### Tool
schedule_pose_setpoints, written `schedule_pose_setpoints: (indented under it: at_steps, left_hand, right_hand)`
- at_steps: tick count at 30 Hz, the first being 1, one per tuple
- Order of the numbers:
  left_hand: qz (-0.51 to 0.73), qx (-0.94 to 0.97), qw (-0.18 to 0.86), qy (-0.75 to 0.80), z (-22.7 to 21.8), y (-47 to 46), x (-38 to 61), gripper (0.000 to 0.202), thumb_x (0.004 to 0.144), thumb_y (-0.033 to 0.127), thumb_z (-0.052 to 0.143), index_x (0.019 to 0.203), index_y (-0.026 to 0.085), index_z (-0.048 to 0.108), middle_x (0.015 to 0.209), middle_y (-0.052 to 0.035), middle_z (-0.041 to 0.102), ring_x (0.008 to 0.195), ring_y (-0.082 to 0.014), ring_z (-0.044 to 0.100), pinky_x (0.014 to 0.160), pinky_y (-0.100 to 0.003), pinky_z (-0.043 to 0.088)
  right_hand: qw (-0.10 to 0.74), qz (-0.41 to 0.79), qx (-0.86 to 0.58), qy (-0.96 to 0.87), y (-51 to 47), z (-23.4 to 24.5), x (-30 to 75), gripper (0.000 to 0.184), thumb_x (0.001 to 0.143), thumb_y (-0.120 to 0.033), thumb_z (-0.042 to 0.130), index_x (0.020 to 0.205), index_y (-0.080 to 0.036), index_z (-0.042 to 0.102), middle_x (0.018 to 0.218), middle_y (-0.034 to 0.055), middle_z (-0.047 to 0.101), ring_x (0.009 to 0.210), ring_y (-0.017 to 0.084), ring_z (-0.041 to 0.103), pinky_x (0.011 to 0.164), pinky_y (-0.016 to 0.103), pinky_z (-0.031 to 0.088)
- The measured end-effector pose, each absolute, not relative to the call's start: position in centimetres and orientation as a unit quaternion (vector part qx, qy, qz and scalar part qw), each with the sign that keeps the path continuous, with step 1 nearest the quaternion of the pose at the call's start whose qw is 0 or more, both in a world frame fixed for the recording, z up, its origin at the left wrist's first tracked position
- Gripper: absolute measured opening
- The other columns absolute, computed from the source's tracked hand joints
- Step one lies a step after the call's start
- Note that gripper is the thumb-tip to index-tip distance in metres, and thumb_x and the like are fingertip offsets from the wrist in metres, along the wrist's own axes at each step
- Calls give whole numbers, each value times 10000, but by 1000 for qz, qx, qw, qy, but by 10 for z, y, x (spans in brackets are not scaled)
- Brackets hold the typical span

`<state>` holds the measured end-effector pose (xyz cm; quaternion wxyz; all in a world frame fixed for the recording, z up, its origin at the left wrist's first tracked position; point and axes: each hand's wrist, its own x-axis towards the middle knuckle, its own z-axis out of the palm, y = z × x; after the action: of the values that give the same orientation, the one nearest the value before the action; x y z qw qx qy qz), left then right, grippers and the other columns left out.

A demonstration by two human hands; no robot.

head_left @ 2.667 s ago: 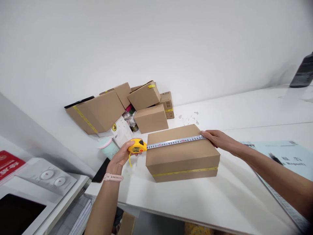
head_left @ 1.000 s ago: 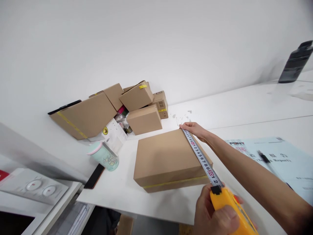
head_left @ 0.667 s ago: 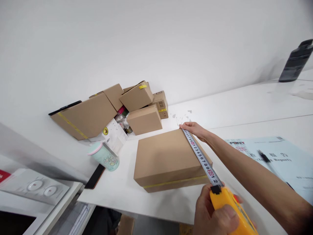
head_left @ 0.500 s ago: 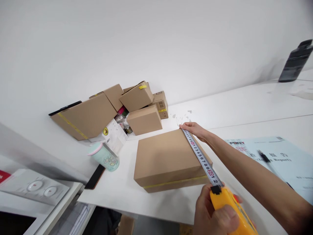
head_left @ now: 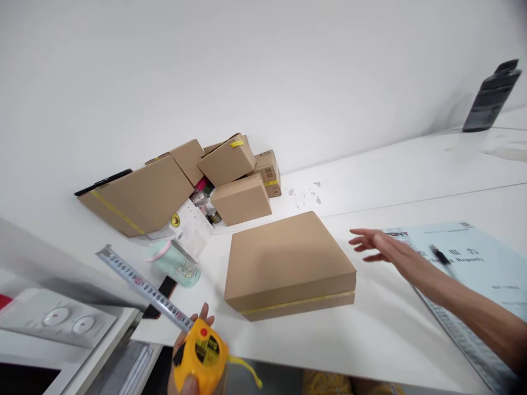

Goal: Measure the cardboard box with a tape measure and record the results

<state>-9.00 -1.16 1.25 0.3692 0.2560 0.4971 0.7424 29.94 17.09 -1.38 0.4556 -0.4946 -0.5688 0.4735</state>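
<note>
A flat cardboard box (head_left: pixel 288 263) with a yellow tape band lies on the white table (head_left: pixel 391 329). My left hand (head_left: pixel 189 356) grips a yellow tape measure (head_left: pixel 200 356) at the bottom edge, left of the box; its steel blade (head_left: pixel 142 285) sticks out up and to the left, free in the air. My right hand (head_left: pixel 381 247) hovers open, fingers spread, just right of the box and touching nothing.
A heap of cardboard boxes (head_left: pixel 185 181) leans on the wall behind. A mint cup (head_left: pixel 175 266) and a black phone (head_left: pixel 158 299) lie left of the box. Light blue papers (head_left: pixel 465 263) with a pen (head_left: pixel 440 255) sit right. A white appliance (head_left: pixel 57 323) stands lower left.
My right hand let go of the blade's end on the box's far corner and pulled back to the right. My left hand swung the tape measure from the right side to the lower left.
</note>
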Motion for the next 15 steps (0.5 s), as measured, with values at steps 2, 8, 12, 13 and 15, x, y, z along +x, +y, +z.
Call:
schedule_pose_setpoints:
  at_steps: [2, 8, 12, 13, 15]
  left_hand:
    - [760, 228, 350, 499, -2, -2, -92, 662, 556, 533, 911, 1124, 243, 732, 1085, -87, 794, 1178, -371, 684, 725, -315, 609]
    - [761, 231, 400, 455, -11, 26, -72, 582, 656, 556, 850, 1116, 213, 752, 1102, -99, 789, 1141, -332, 698, 915, -353, 574]
    - [745, 328, 394, 428, 26, 55, -58, 515, 656, 497, 870, 1082, 232, 756, 1070, -81, 797, 1033, -282, 735, 858, -310, 585]
    - [735, 347, 396, 426, 34, 65, -54, 520, 641, 485, 880, 1073, 224, 757, 1061, -87, 799, 1014, -281, 739, 832, -309, 590]
    - [718, 371, 406, 426, 47, 83, -44, 545, 624, 489, 886, 1061, 191, 756, 1036, -117, 800, 989, -297, 743, 802, -330, 599]
  right_hand:
    - [452, 475, -476, -586, 151, -29, 293, 602, 955, -732, 399, 1415, -408, 614, 1319, 123, 684, 1162, 366, 663, 939, 524, 584]
    - [442, 396, -432, -679, 127, -9, 280, 610, 891, -670, 594, 1461, -457, 553, 1289, 117, 636, 1098, 349, 653, 851, 475, 599]
    - [464, 324, -524, -636, 134, 24, 285, 517, 845, -697, 637, 1257, -387, 661, 1028, 104, 688, 763, 286, 647, 618, 429, 548]
    - [470, 299, -552, -621, 139, 31, 287, 490, 847, -704, 631, 1201, -369, 676, 957, 94, 687, 717, 274, 626, 590, 418, 518]
    - [483, 258, -591, -593, 155, 43, 289, 446, 866, -711, 606, 1100, -342, 694, 888, 80, 670, 726, 271, 609, 598, 407, 484]
